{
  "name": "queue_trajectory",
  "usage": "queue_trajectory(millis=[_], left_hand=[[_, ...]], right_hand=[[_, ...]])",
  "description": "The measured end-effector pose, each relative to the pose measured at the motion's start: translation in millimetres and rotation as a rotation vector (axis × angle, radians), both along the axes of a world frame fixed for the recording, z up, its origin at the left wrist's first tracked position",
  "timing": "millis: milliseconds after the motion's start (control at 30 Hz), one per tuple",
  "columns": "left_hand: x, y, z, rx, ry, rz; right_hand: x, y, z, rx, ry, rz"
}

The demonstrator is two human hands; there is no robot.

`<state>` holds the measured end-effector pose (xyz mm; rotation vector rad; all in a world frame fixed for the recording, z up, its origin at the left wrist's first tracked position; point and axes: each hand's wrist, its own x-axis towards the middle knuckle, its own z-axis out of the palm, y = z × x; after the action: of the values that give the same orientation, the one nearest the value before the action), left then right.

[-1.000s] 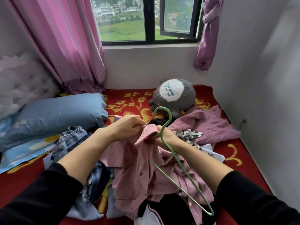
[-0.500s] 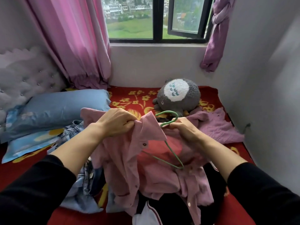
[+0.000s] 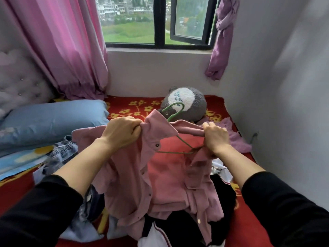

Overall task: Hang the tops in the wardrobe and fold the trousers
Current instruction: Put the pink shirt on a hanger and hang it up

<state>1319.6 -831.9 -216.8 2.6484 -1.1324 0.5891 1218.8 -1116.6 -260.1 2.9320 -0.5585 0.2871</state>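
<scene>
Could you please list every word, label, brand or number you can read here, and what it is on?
No readable text. The pink shirt, green hanger and plush toy show no lettering; the buildings outside the window are too small for signs.

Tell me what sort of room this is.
Most likely a bedroom: a red flowered bed cover, a blue pillow beside a tufted headboard, and a plush toy on the bed.
</scene>
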Motion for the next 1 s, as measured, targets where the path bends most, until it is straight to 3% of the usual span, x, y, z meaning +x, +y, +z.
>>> queue_trajectory(millis=[100,233,367,567,667,767,800,833,900,933,967,1000], left_hand=[[-4.1,-8.3,-5.4,-0.025,0.022,0.055],[-9.7,-17.4,-11.9,-0.105,0.082,0.089],[-8.6,-17.8,-17.3,-0.176,0.144,0.093],[-8.3,-13.6,-10.4,-0.312,0.167,0.099],[-8.4,-7.1,-1.7,-0.396,0.172,0.123],[-12.1,3.3,15.7,-0.478,0.191,0.157],[-13.2,9.3,23.5,-0.514,0.196,0.166],[-13.6,16.4,31.9,-0.552,0.193,0.165],[-13.6,32.9,50.8,-0.617,0.178,0.16],[-14.7,41.6,61.4,-0.646,0.17,0.16],[-16.4,50.3,71.8,-0.673,0.164,0.158],[-19.1,58.6,82.6,-0.702,0.161,0.153]], right_hand=[[-3.8,-7.1,-1.1,0.002,0.016,-0.079],[-5.4,-3.5,5.4,0.258,-0.062,-0.162],[-3.2,11.7,19.5,0.424,-0.103,-0.085],[-6.6,51.3,64.3,1.315,-0.179,0.066],[-7.1,79.0,87.8,1.52,-0.134,0.185],[-7.4,102.6,108.7,1.865,-0.102,0.232],[-6.9,105.7,113.1,1.872,-0.154,0.242],[-4.8,105.5,116.0,1.703,-0.28,0.268],[0.9,98.0,118.2,1.006,-0.527,0.285],[4.1,95.8,119.2,0.673,-0.539,0.276],[7.2,96.7,121.0,0.489,-0.509,0.292],[8.8,103.2,125.3,0.441,-0.485,0.313]])
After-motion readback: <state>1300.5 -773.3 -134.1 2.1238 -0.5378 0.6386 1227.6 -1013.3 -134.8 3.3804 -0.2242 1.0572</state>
